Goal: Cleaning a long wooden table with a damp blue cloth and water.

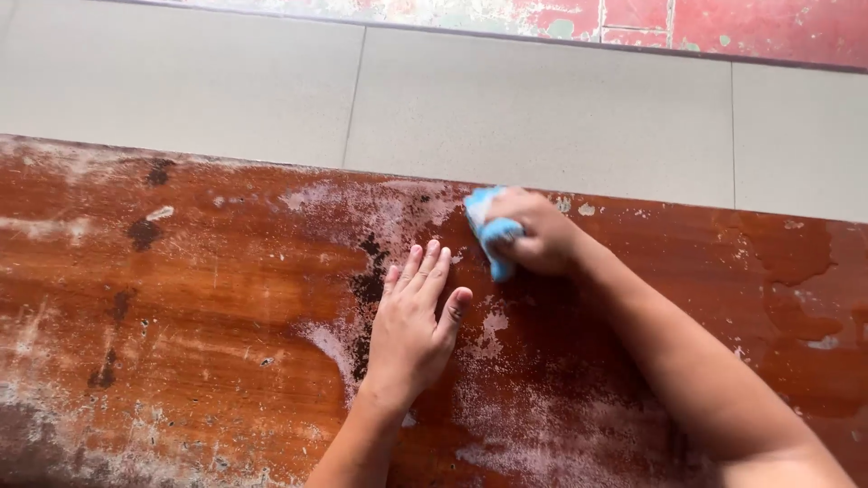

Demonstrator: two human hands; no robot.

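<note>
A worn reddish-brown wooden board (208,298) with peeling varnish, white dusty patches and dark stains fills the lower view. My right hand (533,233) is closed around a light blue piece of cloth or abrasive pad (488,230) and presses it onto the board near its far edge. My left hand (411,321) lies flat on the wood, fingers together and pointing away from me, just left of and nearer than the right hand. A whitish scuffed area spreads around both hands.
Beyond the board's far edge lie pale grey floor tiles (542,117). A strip of red, flaking painted floor (750,27) runs along the top. Blistered varnish shows on the board at the right (796,262).
</note>
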